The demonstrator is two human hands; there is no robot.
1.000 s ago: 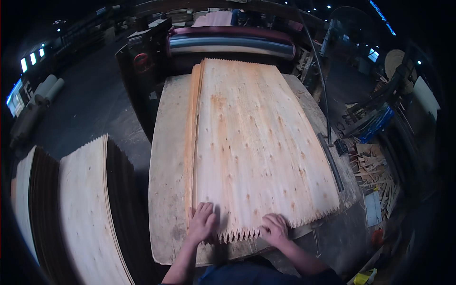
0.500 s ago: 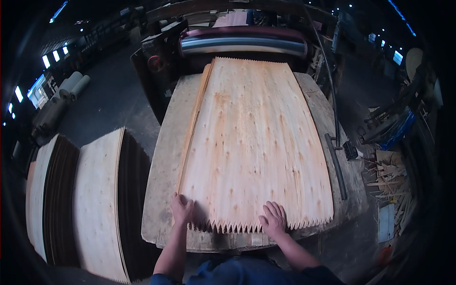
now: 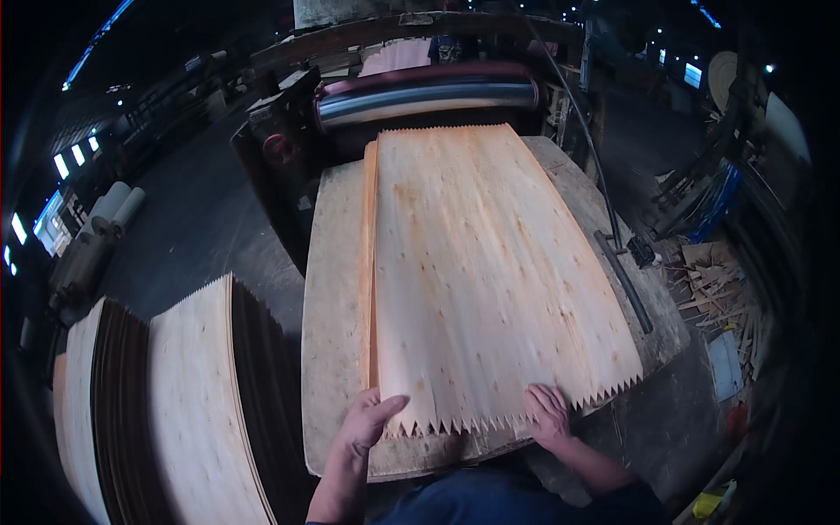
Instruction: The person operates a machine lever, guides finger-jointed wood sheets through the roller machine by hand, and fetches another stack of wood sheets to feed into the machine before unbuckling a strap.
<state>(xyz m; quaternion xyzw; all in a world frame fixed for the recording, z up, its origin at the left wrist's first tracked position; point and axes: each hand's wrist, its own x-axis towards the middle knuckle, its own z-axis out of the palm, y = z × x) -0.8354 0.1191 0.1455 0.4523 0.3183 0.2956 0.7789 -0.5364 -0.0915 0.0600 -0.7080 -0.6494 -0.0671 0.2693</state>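
Left hand (image 3: 360, 422) at near left corner of veneer sheet (image 3: 490, 280), thumb out over top face, fingers partly curled by the edge; can't tell if it grips. Right hand (image 3: 549, 418) on near edge, right of middle, fingers loosely bent on top; hold underneath unclear. Sheet lies straight ahead of the 2 hands, long axis running away toward metal roller (image 3: 429, 107); neither hand clearly nearer. Pale, tan-streaked, knotty, 2 sawtooth ends. Orange-brown sheet edges (image 3: 368, 280) show along its left side, on grey table (image 3: 332, 297).
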